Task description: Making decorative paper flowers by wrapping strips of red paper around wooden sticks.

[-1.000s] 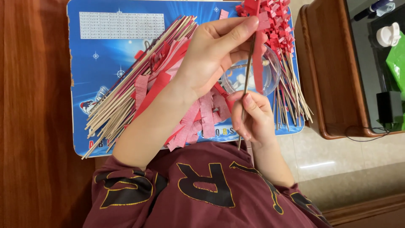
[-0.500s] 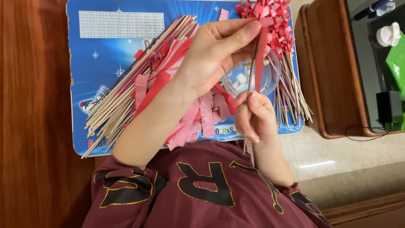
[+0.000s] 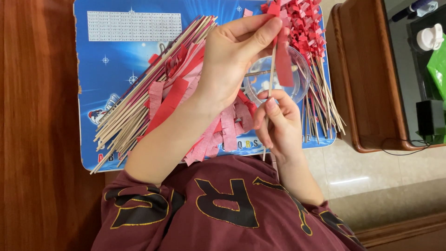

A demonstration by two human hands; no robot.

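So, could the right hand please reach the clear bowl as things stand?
Probably yes: the bowl lies just beyond the right hand with nothing between them, though that hand is pinching a stick and would need to free itself first.

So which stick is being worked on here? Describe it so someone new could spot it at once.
Start at the blue mat, then find the clear bowl near its right edge. Over the bowl one thin stick stands lifted, pinched low by the right hand, while the left hand presses a red strip to its top. All other sticks lie flat in piles.
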